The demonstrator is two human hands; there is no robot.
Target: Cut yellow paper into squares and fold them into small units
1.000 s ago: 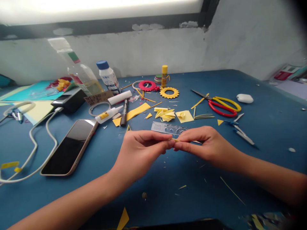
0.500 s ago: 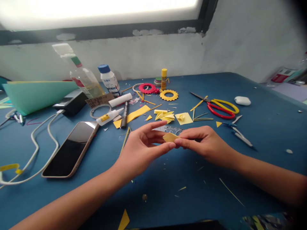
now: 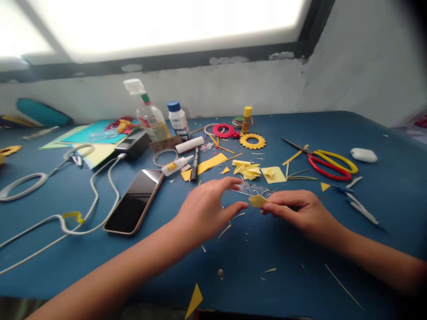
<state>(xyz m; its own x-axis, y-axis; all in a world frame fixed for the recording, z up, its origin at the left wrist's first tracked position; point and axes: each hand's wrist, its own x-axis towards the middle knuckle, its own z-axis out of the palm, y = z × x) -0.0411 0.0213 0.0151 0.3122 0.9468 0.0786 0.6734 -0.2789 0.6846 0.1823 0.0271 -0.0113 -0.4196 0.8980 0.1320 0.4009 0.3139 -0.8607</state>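
A small folded piece of yellow paper (image 3: 258, 201) is pinched between the thumb and fingers of my right hand (image 3: 298, 209). To its left, my left hand (image 3: 208, 206) is slightly blurred, its thumb and index finger apart and nothing between them. A clear ruler (image 3: 247, 188) lies on the table behind the two hands, partly covered. Just beyond it are several folded yellow paper pieces (image 3: 246, 170) and a yellow square with a small folded bit on it (image 3: 273, 174).
Scissors (image 3: 328, 165), a compass (image 3: 358, 204) and a white case (image 3: 363, 155) lie right. At left are a phone (image 3: 135, 202), a white cable (image 3: 96, 191) and a black box (image 3: 133, 144). Behind stand bottles (image 3: 178, 120), a glue stick (image 3: 246, 120) and paper rings (image 3: 252, 141).
My left hand has moved away from the folded paper, its thumb and index finger still apart. My right hand keeps its pinch on the paper. The view has swung left.
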